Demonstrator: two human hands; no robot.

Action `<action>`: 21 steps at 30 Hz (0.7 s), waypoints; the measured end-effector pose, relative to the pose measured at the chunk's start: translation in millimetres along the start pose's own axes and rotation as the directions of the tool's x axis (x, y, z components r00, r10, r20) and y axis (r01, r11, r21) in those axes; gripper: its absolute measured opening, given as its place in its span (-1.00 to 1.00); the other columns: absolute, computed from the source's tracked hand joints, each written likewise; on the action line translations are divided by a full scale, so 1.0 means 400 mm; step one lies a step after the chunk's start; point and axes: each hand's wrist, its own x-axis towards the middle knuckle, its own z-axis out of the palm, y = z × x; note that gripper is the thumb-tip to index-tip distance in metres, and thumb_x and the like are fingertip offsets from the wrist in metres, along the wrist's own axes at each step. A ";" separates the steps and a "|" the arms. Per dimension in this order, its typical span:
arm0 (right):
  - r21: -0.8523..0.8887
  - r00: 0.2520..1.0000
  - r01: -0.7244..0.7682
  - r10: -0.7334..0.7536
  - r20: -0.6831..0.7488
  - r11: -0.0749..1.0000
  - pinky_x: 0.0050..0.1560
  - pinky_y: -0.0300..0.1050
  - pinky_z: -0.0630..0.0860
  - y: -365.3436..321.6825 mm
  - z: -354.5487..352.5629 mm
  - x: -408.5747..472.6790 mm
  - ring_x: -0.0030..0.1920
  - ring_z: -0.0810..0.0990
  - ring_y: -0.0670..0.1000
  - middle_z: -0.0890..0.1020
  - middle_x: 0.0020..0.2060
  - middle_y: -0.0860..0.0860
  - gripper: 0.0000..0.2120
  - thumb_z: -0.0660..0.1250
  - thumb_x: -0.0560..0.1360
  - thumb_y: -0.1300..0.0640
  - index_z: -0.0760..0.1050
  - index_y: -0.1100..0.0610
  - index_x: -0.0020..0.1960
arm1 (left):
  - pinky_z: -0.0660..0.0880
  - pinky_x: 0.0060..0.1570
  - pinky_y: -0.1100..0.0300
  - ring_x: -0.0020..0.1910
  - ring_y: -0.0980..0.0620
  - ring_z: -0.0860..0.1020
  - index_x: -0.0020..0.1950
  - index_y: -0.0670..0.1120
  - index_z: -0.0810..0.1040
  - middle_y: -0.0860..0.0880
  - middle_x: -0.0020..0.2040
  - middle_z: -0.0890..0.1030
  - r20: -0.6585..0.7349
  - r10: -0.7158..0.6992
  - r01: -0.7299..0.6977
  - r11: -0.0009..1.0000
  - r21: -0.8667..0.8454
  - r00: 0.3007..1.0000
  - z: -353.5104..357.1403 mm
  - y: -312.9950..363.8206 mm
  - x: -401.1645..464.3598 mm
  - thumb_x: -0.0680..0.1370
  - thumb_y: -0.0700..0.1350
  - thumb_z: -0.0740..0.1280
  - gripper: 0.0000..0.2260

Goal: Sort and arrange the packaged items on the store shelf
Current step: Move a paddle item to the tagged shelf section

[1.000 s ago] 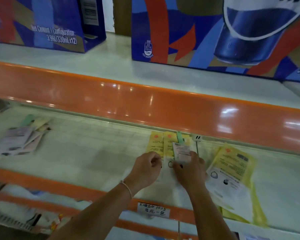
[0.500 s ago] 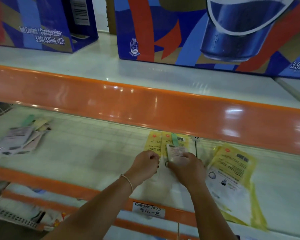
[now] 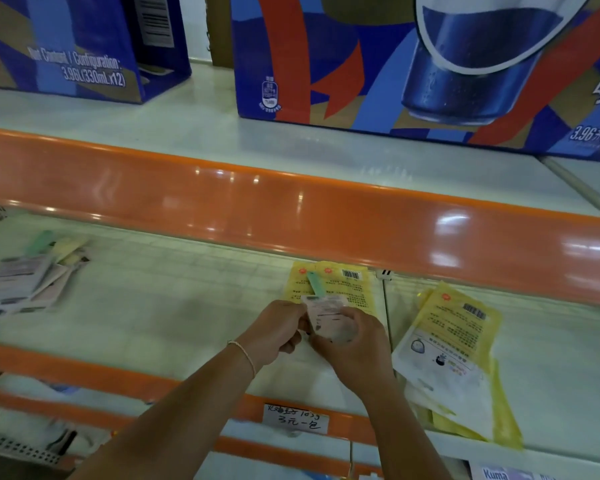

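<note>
- Left hand (image 3: pixel 277 336) and right hand (image 3: pixel 352 342), at lower centre of frame, both pinching one small pale packet (image 3: pixel 328 315); fingers curled onto its edges, packet raised just above the shelf (image 3: pixel 174 306).
- Directly behind, toward upper centre, two yellow packets (image 3: pixel 329 285) lying flat with a green tag (image 3: pixel 315 285) across them.
- Risk of slipping: thin glossy film, grip only at the edges.
- Risk of knocking those yellow packets askew while lowering the small one.
- Risk of missorting: look-alike yellow pouches (image 3: pixel 454 344) fanned at lower right, hanging over the shelf lip, likely to slide off if brushed.
- Loose pile (image 3: pixel 25 285) at middle left, blurred, not yet sorted.
</note>
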 end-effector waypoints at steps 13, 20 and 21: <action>0.059 0.998 0.057 -0.058 0.018 0.997 -0.14 -0.46 0.35 -0.118 0.145 -0.028 0.13 0.48 -0.11 0.50 0.18 -0.12 -0.51 0.44 0.42 -0.19 0.47 -0.06 0.29 | 0.21 -0.49 0.22 -0.50 0.00 0.33 -0.24 -0.21 0.46 -0.08 -0.44 0.38 -0.052 0.138 -0.139 0.990 -0.014 0.989 -0.228 -0.028 0.010 0.60 -0.18 0.28 -0.77; 0.039 1.000 0.003 -0.003 0.006 0.999 0.10 -0.16 0.48 -0.192 0.246 -0.035 0.15 0.53 -0.07 0.56 0.22 -0.07 -0.61 0.34 0.53 -0.11 0.48 0.02 0.31 | 0.27 -0.46 0.19 -0.47 0.01 0.35 -0.24 -0.20 0.46 -0.08 -0.45 0.41 -0.061 0.144 -0.143 0.989 0.026 0.988 -0.396 -0.048 0.006 0.62 -0.16 0.28 -0.76; 0.036 1.000 0.000 -0.001 0.013 0.999 0.10 -0.17 0.48 -0.204 0.262 -0.036 0.14 0.52 -0.08 0.56 0.22 -0.07 -0.61 0.34 0.54 -0.10 0.48 0.02 0.31 | 0.27 -0.45 0.18 -0.47 0.01 0.34 -0.23 -0.21 0.47 -0.08 -0.44 0.42 -0.060 0.142 -0.140 0.990 0.030 0.988 -0.418 -0.051 0.005 0.62 -0.16 0.27 -0.76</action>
